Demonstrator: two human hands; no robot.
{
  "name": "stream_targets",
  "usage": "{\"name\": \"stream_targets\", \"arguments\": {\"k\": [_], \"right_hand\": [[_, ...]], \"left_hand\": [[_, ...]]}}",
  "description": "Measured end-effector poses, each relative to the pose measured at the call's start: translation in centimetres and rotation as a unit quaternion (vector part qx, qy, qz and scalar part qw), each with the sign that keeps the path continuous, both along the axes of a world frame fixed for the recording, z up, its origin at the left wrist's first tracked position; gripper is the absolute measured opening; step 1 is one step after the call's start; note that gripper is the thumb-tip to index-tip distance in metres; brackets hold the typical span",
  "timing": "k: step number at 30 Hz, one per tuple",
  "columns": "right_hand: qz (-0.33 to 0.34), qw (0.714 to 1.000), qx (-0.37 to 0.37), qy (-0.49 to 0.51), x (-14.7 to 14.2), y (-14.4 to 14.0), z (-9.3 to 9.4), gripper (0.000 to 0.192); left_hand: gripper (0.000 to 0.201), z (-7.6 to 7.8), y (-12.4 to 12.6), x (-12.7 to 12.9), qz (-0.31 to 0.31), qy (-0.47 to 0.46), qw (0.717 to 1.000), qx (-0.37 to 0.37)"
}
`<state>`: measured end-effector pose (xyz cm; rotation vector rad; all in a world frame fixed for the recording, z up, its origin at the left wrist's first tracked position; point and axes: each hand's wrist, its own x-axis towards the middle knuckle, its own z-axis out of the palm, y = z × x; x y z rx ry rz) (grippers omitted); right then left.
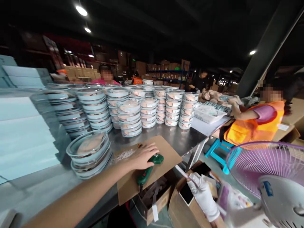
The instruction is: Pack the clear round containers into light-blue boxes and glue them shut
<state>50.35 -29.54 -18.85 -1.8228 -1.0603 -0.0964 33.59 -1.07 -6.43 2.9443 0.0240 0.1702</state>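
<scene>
My bare left hand [144, 155] reaches over a green corded tool [145, 174], shaped like a glue gun. Its fingers are stretched out over the tool's head, and the thumb lies along the near side. The tool rests on a flat cardboard sheet [166, 152] at the table edge. Small whitish scraps [124, 154] lie beside my left wrist. My right hand [203, 193], in a white glove, is closed on a thin whitish stick [181, 172] above an open carton. A phone-like device [186, 193] with a dark screen lies below that hand.
Stacks of round, clear-lidded containers [129, 117] cover the table; a shorter stack [89, 152] stands nearer. Light blue boxes [21, 126] rise at left. A purple fan [273, 171] stands at right. A co-worker in an orange vest [256, 123] sits beyond, by a white basket [207, 114].
</scene>
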Motion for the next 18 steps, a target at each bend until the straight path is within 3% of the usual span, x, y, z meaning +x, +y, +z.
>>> {"name": "stream_targets", "arguments": {"k": [3, 5, 11, 18], "right_hand": [[0.039, 0.991, -0.067, -0.113, 2.6, 3.5, 4.2, 0.026], [0.050, 0.977, -0.116, -0.172, 3.7, 5.5, 5.5, 0.024], [0.070, 0.934, -0.225, -0.268, 4.9, 9.8, 5.0, 0.010], [0.086, 0.902, -0.260, -0.333, 6.0, 12.6, 5.1, 0.011]], "left_hand": [[0.044, -0.4, 0.1, 2.6, -0.050, 0.033, 0.998, 0.014], [0.039, -0.7, 0.1, 3.7, -0.063, 0.049, 0.997, 0.017], [0.031, -1.5, 1.1, 4.7, -0.001, 0.038, 0.999, 0.014], [0.031, -2.1, 1.5, 5.0, 0.053, 0.042, 0.997, 0.028]]}}
